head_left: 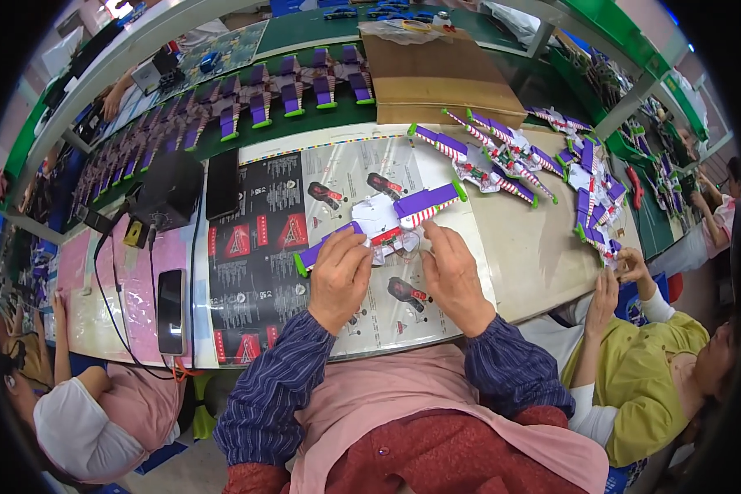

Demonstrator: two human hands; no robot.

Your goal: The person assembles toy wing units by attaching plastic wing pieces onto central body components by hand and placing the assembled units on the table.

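Green worktops (333,123) run across the far side of a busy workshop, carrying rows of purple-winged pieces (260,107), with a brown cardboard box (445,78) just beside them. Nearer, a pale table (523,255) is partly covered by a printed sheet (265,272), black on its left part and grey on its right, with red pictures. On the grey part, right in front of the person, lies a winged toy (376,216), set aslant between both hands. Its middle is a glossy white shell with a few small dark marks. To either side spreads a flat purple wing, ending in a bright green tip; red and white stripes run along the near edge of the right wing. Toward the person the middle shows a red patch, white parts and a tangle of thin loose wires (410,253).

The left hand (337,276) has its fingers bent together, clamped on the toy where the left wing meets the shell. The right hand (457,280) is at the wires, thumb and forefinger pointing toward them; whether they pinch one, I cannot tell. More winged toys (510,156) lie heaped beyond, to the right
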